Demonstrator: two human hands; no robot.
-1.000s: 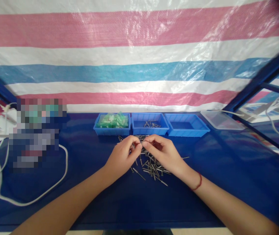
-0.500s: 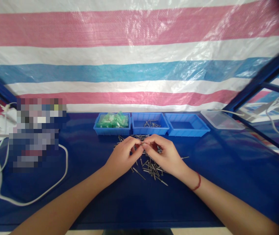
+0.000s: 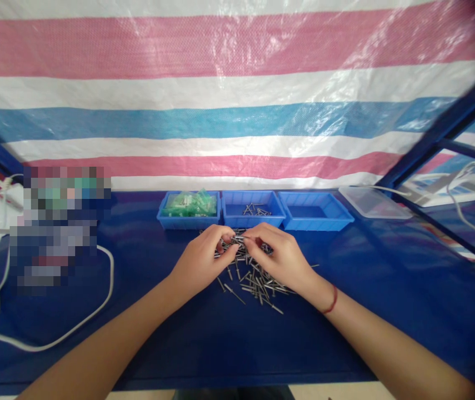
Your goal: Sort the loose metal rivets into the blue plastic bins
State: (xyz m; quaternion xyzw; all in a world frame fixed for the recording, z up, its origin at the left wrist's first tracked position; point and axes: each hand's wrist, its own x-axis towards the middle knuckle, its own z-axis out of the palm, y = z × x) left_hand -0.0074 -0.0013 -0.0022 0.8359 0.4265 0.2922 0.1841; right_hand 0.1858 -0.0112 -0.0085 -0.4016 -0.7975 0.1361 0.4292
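the middle tray (image 3: pixel 254 223), blue and shallow, stands on the blue desk (image 3: pixel 220 344) with a few metal pins (image 3: pixel 258 211) lying in it. in front of the middle tray spreads a loose pile of pins (image 3: pixel 258 283), and both hands are just above it, near each other but apart. the right hand (image 3: pixel 281 254) has its thumb and forefinger together on one thin pin (image 3: pixel 243 238), which points towards the other hand. the left hand (image 3: pixel 201 258) keeps a gap between thumb and forefinger (whether its other fingers hold anything, i cannot tell). a red bracelet (image 3: pixel 333 300) circles the right wrist. just left of the middle tray is the left tray (image 3: pixel 189 223), filled with green plastic bags (image 3: pixel 189 205); just right of it is the right tray (image 3: pixel 318 223), and farther right lies a clear lid (image 3: pixel 374 203). well left of the middle tray a white cable (image 3: pixel 37 349) loops over the desk, and behind it hangs a striped sheet (image 3: pixel 237 122).
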